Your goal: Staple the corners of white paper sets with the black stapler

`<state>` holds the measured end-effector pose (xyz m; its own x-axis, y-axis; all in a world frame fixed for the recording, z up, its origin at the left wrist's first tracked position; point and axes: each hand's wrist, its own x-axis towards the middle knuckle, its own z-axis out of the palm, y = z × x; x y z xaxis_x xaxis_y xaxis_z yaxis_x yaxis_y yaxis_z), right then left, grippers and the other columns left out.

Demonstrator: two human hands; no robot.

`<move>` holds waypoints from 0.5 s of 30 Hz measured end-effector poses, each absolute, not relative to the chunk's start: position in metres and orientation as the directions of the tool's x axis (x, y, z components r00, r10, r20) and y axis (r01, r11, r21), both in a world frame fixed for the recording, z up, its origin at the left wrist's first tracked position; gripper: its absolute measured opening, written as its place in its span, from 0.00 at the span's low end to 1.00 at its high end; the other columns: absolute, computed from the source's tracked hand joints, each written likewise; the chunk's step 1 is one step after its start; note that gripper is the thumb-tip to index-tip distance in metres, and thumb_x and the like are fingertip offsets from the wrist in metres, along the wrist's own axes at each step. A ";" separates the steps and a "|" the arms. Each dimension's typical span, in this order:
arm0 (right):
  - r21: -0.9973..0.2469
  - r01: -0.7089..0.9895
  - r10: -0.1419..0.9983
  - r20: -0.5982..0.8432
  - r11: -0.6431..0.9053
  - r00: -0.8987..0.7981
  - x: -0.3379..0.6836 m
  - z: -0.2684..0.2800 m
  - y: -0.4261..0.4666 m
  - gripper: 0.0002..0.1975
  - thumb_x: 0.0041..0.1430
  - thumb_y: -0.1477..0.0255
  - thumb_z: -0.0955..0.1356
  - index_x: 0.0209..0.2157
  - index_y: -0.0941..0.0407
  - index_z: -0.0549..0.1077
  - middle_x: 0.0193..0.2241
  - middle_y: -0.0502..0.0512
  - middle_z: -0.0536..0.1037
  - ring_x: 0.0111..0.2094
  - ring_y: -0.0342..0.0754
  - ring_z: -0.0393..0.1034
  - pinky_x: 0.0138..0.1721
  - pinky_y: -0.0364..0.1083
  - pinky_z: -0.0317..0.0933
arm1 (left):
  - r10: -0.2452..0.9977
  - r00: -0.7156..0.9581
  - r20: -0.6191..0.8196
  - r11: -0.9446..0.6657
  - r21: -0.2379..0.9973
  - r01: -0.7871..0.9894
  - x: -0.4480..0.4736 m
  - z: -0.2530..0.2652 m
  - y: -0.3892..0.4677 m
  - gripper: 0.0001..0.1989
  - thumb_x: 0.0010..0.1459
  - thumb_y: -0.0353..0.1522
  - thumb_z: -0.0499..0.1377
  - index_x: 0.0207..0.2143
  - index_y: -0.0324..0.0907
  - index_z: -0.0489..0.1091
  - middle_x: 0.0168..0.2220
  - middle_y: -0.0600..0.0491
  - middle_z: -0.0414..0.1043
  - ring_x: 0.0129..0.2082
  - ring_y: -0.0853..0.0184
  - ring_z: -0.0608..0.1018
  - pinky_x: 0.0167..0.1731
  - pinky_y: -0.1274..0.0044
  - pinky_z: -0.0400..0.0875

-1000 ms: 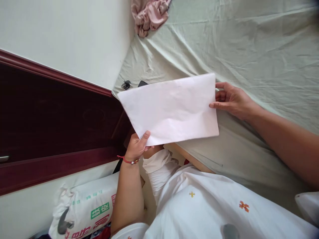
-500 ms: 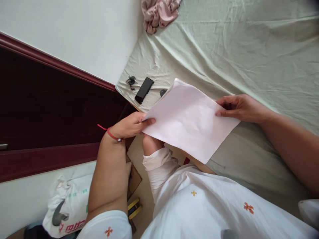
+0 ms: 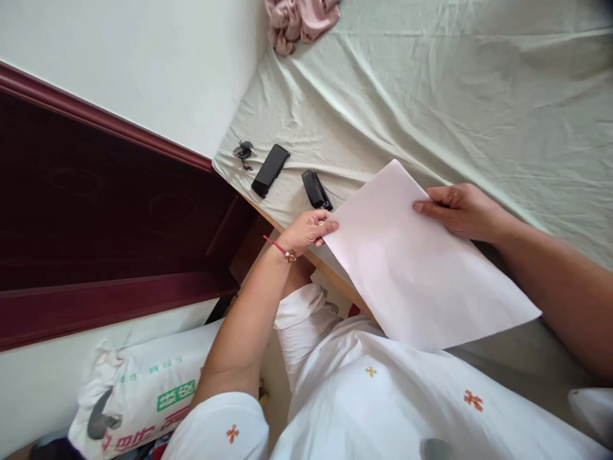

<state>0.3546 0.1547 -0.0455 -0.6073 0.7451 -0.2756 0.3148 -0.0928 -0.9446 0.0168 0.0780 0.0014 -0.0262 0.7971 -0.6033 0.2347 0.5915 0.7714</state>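
Note:
White paper (image 3: 416, 262) is held tilted above my lap and the bed's edge; whether it is one sheet or several I cannot tell. My left hand (image 3: 309, 231), with a red string bracelet at the wrist, pinches its left corner. On the upper right edge, my right hand (image 3: 457, 207) grips it with the thumb on top and the fingers partly hidden. Just beyond my left hand lies a black stapler (image 3: 316, 190) on the bed sheet. A black phone (image 3: 271, 170) rests farther left, beside a bunch of keys (image 3: 244, 151).
A pale green sheet (image 3: 431, 96) covers the bed, with crumpled pink cloth (image 3: 304, 22) at the far end. To the left are a white wall (image 3: 143, 70) and a dark red wooden panel (image 3: 96, 204). A printed white sack (image 3: 153, 383) stands low on the left.
The paper has turned and shifted right, its lower end now nearer my body. My left hand has moved right and up with its corner. The stapler, mostly covered before, now shows.

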 end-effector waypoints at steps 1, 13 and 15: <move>-0.939 0.338 0.755 -0.266 -0.062 -0.600 0.354 -0.045 0.155 0.24 0.60 0.42 0.75 0.30 0.50 0.81 0.25 0.49 0.80 0.25 0.49 0.72 0.27 0.48 0.64 | 0.803 -0.082 -0.590 0.594 0.783 0.184 0.015 -0.004 0.074 0.20 0.43 0.39 0.81 0.26 0.39 0.75 0.20 0.58 0.67 0.13 0.78 0.63 0.13 0.84 0.53; -0.881 0.370 0.718 -0.460 -0.295 -0.522 0.339 -0.038 0.162 0.18 0.59 0.49 0.78 0.31 0.50 0.83 0.27 0.56 0.84 0.25 0.55 0.75 0.29 0.55 0.70 | 0.752 -0.524 -0.400 0.412 0.906 -0.101 0.032 -0.031 0.059 0.18 0.47 0.26 0.73 0.35 0.42 0.67 0.19 0.66 0.61 0.13 0.80 0.59 0.16 0.85 0.48; -0.827 0.396 0.663 -0.559 -0.400 -0.498 0.334 -0.037 0.168 0.17 0.55 0.51 0.80 0.31 0.51 0.83 0.31 0.60 0.86 0.27 0.58 0.78 0.29 0.56 0.72 | 0.732 -0.569 -0.374 0.392 0.915 -0.097 0.033 -0.033 0.065 0.21 0.49 0.24 0.70 0.37 0.45 0.62 0.19 0.67 0.62 0.14 0.78 0.61 0.17 0.85 0.49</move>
